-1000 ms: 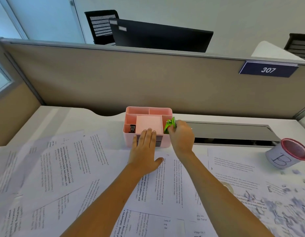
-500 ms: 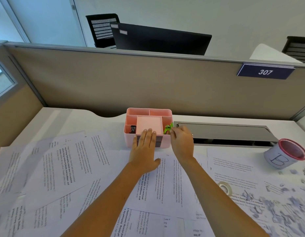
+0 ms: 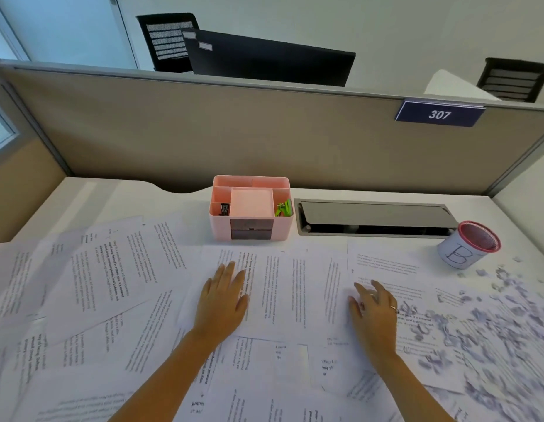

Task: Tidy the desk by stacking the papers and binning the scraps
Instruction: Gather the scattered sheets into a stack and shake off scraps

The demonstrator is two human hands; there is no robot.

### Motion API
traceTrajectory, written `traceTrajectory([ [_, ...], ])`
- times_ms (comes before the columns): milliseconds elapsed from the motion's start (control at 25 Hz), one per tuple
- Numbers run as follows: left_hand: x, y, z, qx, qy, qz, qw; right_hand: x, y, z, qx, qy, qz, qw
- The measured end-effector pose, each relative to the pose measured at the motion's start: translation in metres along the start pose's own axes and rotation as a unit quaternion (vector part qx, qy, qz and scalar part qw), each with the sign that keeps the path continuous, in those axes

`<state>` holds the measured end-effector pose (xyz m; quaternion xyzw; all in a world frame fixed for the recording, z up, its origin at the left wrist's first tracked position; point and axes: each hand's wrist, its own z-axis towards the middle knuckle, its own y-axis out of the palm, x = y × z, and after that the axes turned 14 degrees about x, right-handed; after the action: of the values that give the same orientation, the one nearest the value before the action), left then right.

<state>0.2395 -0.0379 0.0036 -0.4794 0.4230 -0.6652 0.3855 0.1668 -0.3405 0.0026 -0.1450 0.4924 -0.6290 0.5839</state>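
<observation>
Printed papers (image 3: 118,278) lie scattered and overlapping across the whole white desk. My left hand (image 3: 223,303) rests flat, fingers straight, on a sheet in the middle. My right hand (image 3: 374,309) lies on the papers further right, fingers spread and relaxed, holding nothing. Small torn paper scraps (image 3: 490,318) cover the sheets at the right. A small bin (image 3: 468,245), a white cup with a red mesh rim marked "B", stands at the back right. A green stapler (image 3: 283,208) sits in the right compartment of the pink organiser (image 3: 250,205).
A beige partition wall with a "307" sign (image 3: 439,114) closes the desk's far side. A grey cable hatch (image 3: 374,219) lies open right of the organiser. Bare desk shows at the back left (image 3: 112,199).
My right hand let go of the green stapler in the organiser's right compartment and drew back onto the papers. My left hand left the organiser's front and moved back onto a sheet.
</observation>
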Motion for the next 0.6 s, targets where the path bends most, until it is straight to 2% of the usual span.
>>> traceTrajectory([
  [160,-0.005,0.001,-0.014,-0.009,0.019,0.046,0.999,0.014,-0.002,-0.008,-0.029,-0.004,0.002,1.000],
  [320,-0.005,0.001,-0.018,0.002,0.017,0.043,0.999,0.005,-0.002,-0.002,-0.007,0.023,0.019,1.000],
  [440,-0.005,0.002,-0.020,0.006,0.006,0.040,0.999,-0.027,0.001,0.020,0.020,0.000,0.069,0.997],
  [600,-0.006,0.003,-0.020,0.015,0.003,0.045,0.999,-0.108,0.016,0.066,0.028,-0.037,0.169,0.985],
])
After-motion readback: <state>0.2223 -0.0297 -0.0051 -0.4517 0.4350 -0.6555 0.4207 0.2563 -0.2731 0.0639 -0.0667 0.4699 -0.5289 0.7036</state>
